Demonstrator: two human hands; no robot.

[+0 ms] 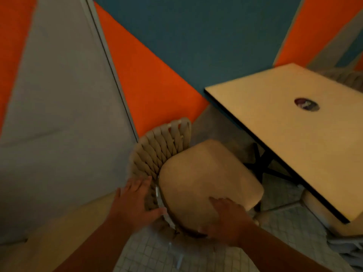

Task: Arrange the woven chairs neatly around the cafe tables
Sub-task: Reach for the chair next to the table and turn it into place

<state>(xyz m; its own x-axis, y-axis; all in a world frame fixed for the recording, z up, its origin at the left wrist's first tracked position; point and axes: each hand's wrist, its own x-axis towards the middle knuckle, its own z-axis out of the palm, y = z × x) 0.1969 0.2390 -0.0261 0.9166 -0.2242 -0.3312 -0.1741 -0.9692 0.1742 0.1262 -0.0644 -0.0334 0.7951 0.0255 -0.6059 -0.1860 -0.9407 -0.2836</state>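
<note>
Woven chair (pixel 206 181) at lower ctr of frame, on tiled floor (pixel 284 234), just left of the bench (pixel 284 138). Its woven back faces upper left twd the wall and its seat cushion points twd the bench's black base (pixel 263 165). Seat isn't under the benchtop.

Left grip (pixel 135 197) is spread open, fingers straight, pressed flat on the lower part of the woven back. Right grip (pixel 225 218) lies on the cushion's near edge, index finger straight on top, thumb at the rim. Motion blur, so can't tell if it's curled under.

Dark round sticker (pixel 306 104) on benchtop. Second beige seat (pixel 316 207) lower right, partly under the bench. Wall has orange, teal and grey panels (pixel 59 114).
</note>
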